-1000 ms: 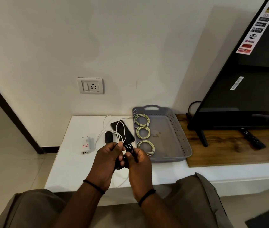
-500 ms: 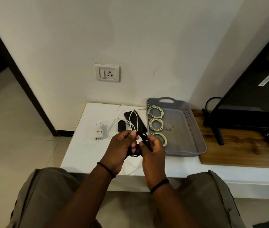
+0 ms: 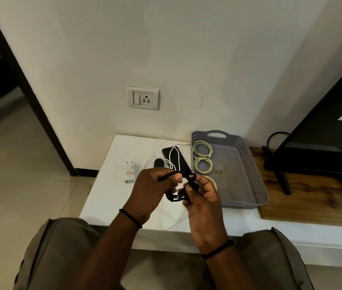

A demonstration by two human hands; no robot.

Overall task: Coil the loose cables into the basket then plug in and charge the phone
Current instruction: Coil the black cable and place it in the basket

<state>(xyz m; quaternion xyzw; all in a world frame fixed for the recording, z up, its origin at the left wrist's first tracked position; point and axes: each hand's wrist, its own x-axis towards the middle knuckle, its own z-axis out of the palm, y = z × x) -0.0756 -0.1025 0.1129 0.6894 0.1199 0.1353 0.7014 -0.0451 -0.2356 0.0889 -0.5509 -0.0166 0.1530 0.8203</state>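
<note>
Three yellow-green coils (image 3: 203, 162) already lay in the grey basket (image 3: 258, 174). Both the left hand (image 3: 153, 189) and right hand (image 3: 203, 197) had a grip on the black cable (image 3: 178, 193), half wound above the surface (image 3: 111, 185). The white cable (image 3: 166, 158) lay loose across the phone (image 3: 183, 162), not yet charging.

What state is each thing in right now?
black cable: partly coiled, held in both hands
left hand: gripping cable
right hand: pinching cable
basket: holds three coiled cables
white cable: loose, across phone
phone: screen dark
wall socket: nothing plugged in

Black cable (image 3: 183, 186) half-coiled above shelf; three pale coils (image 3: 203, 150) in grey basket (image 3: 258, 181).
</note>
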